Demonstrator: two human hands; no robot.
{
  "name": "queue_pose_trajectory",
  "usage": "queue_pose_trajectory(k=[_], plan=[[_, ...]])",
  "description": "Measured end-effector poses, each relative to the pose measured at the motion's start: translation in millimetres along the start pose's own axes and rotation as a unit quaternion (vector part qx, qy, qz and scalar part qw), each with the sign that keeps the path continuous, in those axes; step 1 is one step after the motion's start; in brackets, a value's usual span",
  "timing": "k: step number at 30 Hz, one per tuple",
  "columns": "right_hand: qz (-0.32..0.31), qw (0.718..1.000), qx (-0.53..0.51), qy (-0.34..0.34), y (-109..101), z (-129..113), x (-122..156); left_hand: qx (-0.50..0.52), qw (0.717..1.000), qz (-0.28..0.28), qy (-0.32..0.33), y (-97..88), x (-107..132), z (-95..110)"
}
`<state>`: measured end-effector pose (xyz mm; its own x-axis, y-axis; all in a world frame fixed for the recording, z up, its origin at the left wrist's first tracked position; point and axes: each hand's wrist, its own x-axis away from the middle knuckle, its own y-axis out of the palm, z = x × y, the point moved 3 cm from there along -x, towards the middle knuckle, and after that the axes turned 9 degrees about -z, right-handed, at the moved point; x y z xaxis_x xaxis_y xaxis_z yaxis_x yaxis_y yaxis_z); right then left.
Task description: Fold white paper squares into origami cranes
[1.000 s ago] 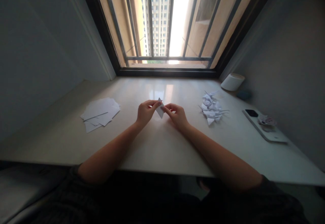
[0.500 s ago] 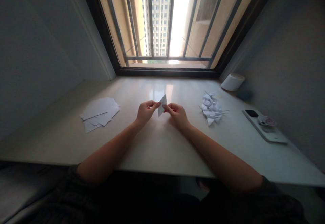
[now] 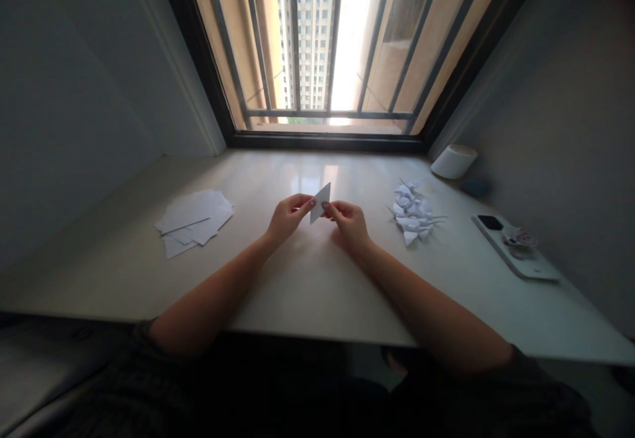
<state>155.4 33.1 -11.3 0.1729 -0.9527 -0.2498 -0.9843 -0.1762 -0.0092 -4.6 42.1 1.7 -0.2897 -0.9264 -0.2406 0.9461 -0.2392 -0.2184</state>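
A small white piece of folded paper (image 3: 320,202), pointed at its top and bottom, is held up over the middle of the table. My left hand (image 3: 289,217) pinches its left side between thumb and fingers. On the other side, my right hand (image 3: 348,219) grips the paper with its thumb against the near face. The fingers behind the paper are partly hidden. Off to the left lies a loose stack of white paper sheets (image 3: 191,218). To the right sits a pile of folded white paper pieces (image 3: 413,212) with thin points sticking out.
A white phone (image 3: 520,253) with a ring-like grip on its back lies near the right edge of the pale table (image 3: 307,306). A white cylindrical object (image 3: 454,161) stands at the back right corner. Behind the table is a barred window (image 3: 322,140).
The folded paper has tilted, its top point leaning further right. Both hands keep hold of it and have shifted only slightly.
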Motion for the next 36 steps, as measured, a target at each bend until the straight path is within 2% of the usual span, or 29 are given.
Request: queue_pose_trajectory(k=[4, 9, 15, 19, 23, 32, 36], plan=[[-0.004, 0.999, -0.032, 0.016, 1, -4, 0, 0.080, 0.996, -0.038, -0.011, 4.3, 2, 2], [-0.049, 0.998, -0.022, 0.019, 6, 2, 0, 0.112, 0.993, -0.004, -0.034, -0.3, 1, 5], [-0.002, 0.997, 0.045, -0.063, 2, -2, 3, 0.137, 0.987, 0.011, -0.078, -3.5, 1, 2], [-0.065, 0.983, 0.102, -0.140, 6, -16, 7, 0.133, 0.988, 0.009, -0.082, -2.5, 1, 1], [-0.108, 0.976, 0.125, -0.139, 7, -15, 6, 0.114, 0.991, -0.006, -0.068, -2.0, 1, 3], [-0.042, 0.992, 0.089, -0.076, 0, 0, -1, 0.089, 0.993, -0.029, -0.067, 7.4, 5, 5], [-0.006, 0.995, 0.075, -0.063, -5, -1, -2, 0.103, 0.994, -0.005, -0.033, 6.4, 4, 5]])
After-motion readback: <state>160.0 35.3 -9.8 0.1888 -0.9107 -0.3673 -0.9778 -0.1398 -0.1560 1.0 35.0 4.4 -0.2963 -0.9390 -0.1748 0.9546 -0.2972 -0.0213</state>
